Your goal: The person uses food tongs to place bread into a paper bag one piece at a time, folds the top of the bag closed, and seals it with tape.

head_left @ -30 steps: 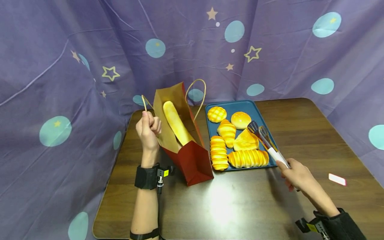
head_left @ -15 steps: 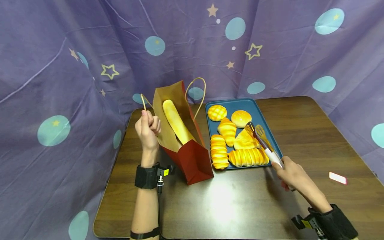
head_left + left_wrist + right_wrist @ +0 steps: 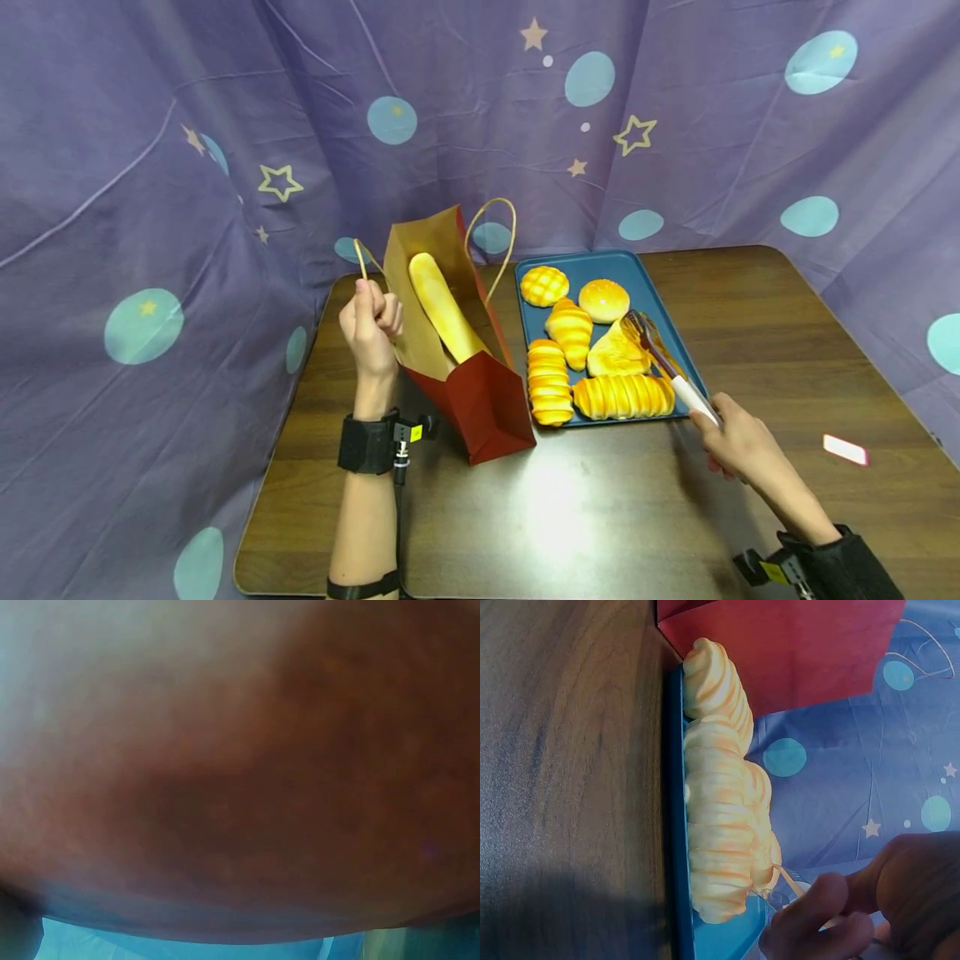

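Observation:
My left hand (image 3: 371,325) grips the twisted handle (image 3: 362,258) of a red paper bag (image 3: 487,408), which tilts on the table with its mouth facing up. A long baguette (image 3: 442,308) lies inside, its lower end hidden. My right hand (image 3: 742,433) holds food tongs by their white grip (image 3: 693,398). The tongs' dark heads (image 3: 642,327) are at the right edge of a triangular bread (image 3: 617,352); how firmly they pinch it cannot be told. In the right wrist view, ridged bread (image 3: 720,817) largely hides the triangular one. Blurred brown and pale surfaces fill the left wrist view.
A blue tray (image 3: 585,265) also bears a criss-cross bun (image 3: 544,286), a round bun (image 3: 603,300), a croissant (image 3: 570,333) and two ridged rolls, one upright-lying roll (image 3: 550,383) beside the bag. A small white card (image 3: 845,449) lies on the wooden table (image 3: 750,333) at right.
The tongs' heads have shifted onto the triangular bread's right edge, and their spread has narrowed. My right hand has moved slightly left. The left hand and the bag stay put.

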{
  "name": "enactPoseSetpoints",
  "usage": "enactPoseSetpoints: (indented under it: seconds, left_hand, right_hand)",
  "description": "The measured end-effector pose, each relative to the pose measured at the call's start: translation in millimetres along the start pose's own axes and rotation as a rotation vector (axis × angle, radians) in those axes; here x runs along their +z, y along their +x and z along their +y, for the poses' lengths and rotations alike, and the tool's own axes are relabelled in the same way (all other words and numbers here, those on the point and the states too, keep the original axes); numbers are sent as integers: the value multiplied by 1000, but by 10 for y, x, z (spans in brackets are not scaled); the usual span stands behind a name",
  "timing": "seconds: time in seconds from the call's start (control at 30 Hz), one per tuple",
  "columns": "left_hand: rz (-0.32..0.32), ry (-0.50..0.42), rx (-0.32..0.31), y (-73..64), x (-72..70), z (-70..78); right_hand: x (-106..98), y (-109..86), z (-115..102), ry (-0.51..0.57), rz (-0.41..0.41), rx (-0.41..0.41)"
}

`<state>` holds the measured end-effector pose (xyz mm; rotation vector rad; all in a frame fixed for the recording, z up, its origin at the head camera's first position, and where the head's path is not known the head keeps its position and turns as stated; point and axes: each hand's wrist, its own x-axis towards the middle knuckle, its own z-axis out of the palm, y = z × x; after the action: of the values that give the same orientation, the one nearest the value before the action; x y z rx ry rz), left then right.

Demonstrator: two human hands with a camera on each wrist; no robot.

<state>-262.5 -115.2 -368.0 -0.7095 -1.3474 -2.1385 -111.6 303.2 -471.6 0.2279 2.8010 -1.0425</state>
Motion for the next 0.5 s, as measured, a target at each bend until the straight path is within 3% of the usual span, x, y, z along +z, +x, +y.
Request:
enactPoseSetpoints:
  seconds: [0.5]
  left_hand:
    - [17,-3,-9,0,42,6]
  right_hand:
    - [-226,-162,-56,41,124,-63]
